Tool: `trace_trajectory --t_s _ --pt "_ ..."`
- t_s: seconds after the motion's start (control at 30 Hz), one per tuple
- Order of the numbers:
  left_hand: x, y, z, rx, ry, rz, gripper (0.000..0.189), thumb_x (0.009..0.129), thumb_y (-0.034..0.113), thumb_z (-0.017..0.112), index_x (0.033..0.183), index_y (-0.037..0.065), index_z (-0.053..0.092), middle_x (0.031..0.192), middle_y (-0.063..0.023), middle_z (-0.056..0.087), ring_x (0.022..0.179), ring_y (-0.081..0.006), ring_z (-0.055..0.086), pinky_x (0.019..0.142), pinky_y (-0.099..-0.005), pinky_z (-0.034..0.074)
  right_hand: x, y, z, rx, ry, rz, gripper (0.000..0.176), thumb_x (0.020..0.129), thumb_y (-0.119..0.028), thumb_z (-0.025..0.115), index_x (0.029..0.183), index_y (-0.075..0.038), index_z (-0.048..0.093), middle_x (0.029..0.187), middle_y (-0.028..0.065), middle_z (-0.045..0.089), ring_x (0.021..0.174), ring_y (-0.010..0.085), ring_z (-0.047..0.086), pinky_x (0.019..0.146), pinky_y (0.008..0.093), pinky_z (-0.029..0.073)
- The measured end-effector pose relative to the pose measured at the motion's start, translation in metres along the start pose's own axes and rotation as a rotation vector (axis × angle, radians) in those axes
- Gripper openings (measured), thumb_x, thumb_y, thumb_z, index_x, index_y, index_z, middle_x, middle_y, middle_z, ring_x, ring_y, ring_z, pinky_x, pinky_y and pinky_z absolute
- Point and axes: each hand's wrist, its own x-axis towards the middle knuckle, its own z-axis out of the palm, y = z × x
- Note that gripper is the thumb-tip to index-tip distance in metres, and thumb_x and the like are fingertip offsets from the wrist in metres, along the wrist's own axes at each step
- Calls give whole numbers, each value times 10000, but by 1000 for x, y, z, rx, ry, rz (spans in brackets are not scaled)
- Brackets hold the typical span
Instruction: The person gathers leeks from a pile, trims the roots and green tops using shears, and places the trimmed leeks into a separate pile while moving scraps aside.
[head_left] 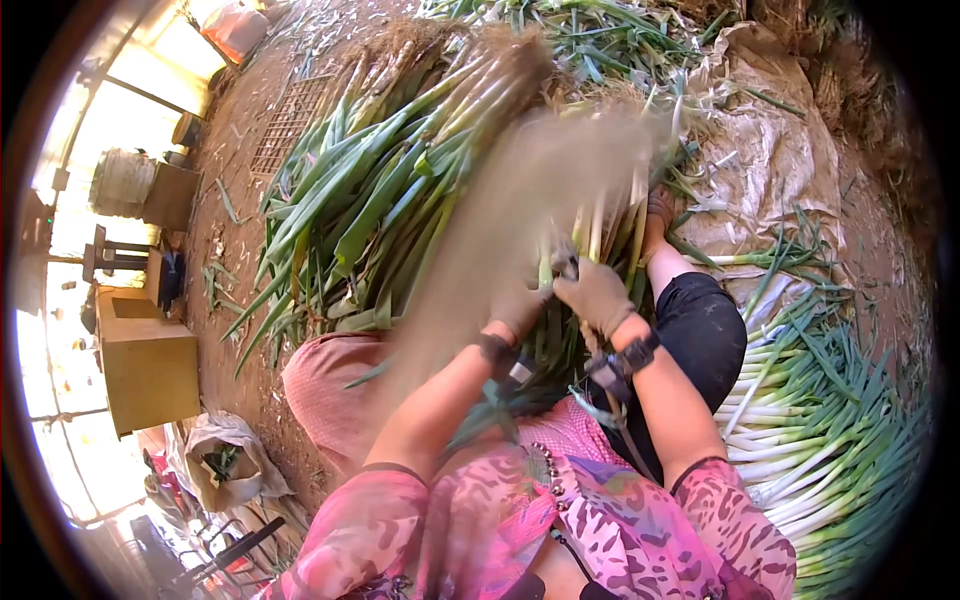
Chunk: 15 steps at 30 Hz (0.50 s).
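Note:
Both hands wear dusty gloves and meet over a bundle of long green onions. My left hand [517, 306], partly blurred, is closed around a pale green onion stalk [545, 268]. Right beside it, my right hand [597, 296] has its fingers closed at the stalks, with a small dark thing at its fingertips that I cannot make out. A large brown blur crosses the view above my left hand and hides part of the bundle. On the upper left lies a big heap of green onions [370, 190] with roots and soil still on them.
Cleaned onions with white stems [800, 430] lie in rows at the right. Behind them is a crumpled pale sheet [770, 150]. A metal grate [288, 125], a yellowish box [150, 365] and an open sack [228, 465] are on the left.

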Motion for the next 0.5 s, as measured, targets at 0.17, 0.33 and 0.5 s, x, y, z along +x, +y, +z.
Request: trace_trajectory --t_s 0.17,0.33,0.5 --pt "-2 -15 7 132 11 56 856 782 327 773 1496 38 399 1020 -172 749 1005 -332 710 905 -413 539 84 -8 -14 23 -8 35 559 829 -432 620 1084 58 701 1024 309 702 1015 424 692 902 447 547" --pt "-4 -13 0 69 72 -36 900 776 309 786 1518 17 369 1025 -173 752 1000 -319 715 907 -407 540 67 -5 -19 132 -9 62 619 823 -463 624 1134 70 679 998 317 703 993 434 697 874 455 554" --pt "-5 -3 -11 24 43 -71 890 775 317 795 1508 10 393 1029 -171 752 992 -297 719 905 -392 544 -66 12 13 77 -46 -161 337 856 -338 659 1021 -44 648 862 259 678 852 449 662 750 512 525"
